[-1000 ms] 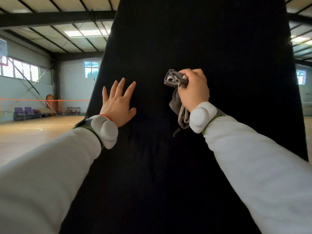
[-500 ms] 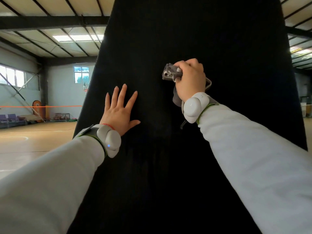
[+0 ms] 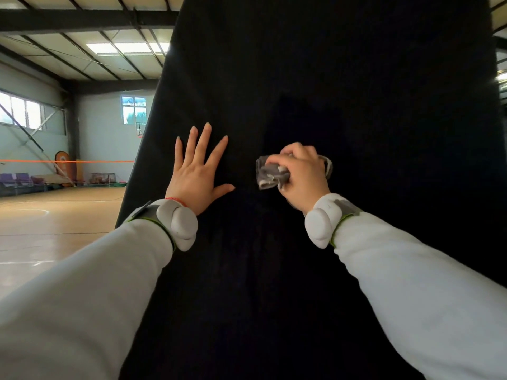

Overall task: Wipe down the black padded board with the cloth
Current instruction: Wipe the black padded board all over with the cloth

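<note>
A tall black padded board (image 3: 370, 91) stands upright in front of me and fills most of the view. My left hand (image 3: 196, 174) lies flat against it with fingers spread and straight, left of centre. My right hand (image 3: 300, 178) grips a bunched grey cloth (image 3: 270, 174) and holds it against the board just right of the left hand. A bit of the cloth sticks out past the right side of the fist. Both wrists wear white bands over pale sleeves.
The board's left edge (image 3: 142, 149) slants down to a wooden sports-hall floor (image 3: 55, 215). An orange net line (image 3: 68, 161), purple seats (image 3: 16, 179) and windows sit at the far left wall. Roof beams run overhead.
My right hand has brought the cloth down the board from a higher spot to the level of my left hand. My left hand stays flat on the board.
</note>
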